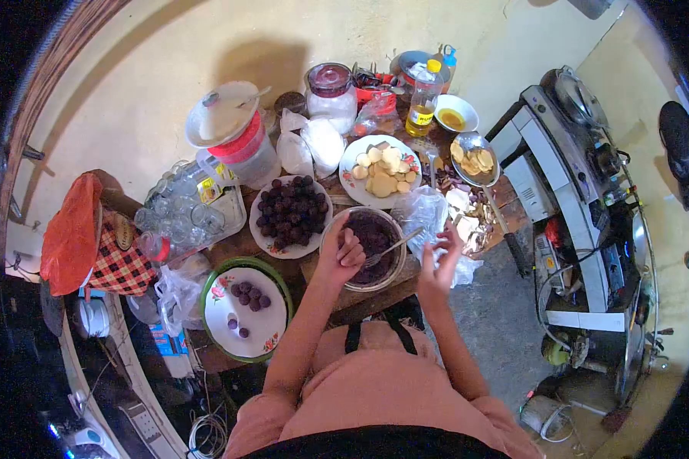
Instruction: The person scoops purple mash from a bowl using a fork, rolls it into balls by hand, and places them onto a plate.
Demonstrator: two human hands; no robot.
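My left hand (343, 251) is over the left rim of a tub (397, 274) of dark purple mash (371, 232). Its fingers are curled in, and whatever they may hold is hidden. To the right of the tub my right hand (441, 264) is raised, fingers apart, with nothing visible in it. A metal spoon (400, 244) leans in the mash, its handle pointing right. Left of the tub, a plate (262, 243) carries a heap of dark purple balls (291, 210). Nearer me, several smooth purple balls (250, 295) lie on a flowered plate (233, 312) over a green tray (285, 289).
Behind the tub are a plate of pale round pieces (380, 170), an oil bottle (423, 103) and a lidded jar (331, 96). A long-handled skimmer (475, 159) and a plastic bag (423, 214) lie right. Glass jars (184, 206) stand left; a stove (555, 107) is far right.
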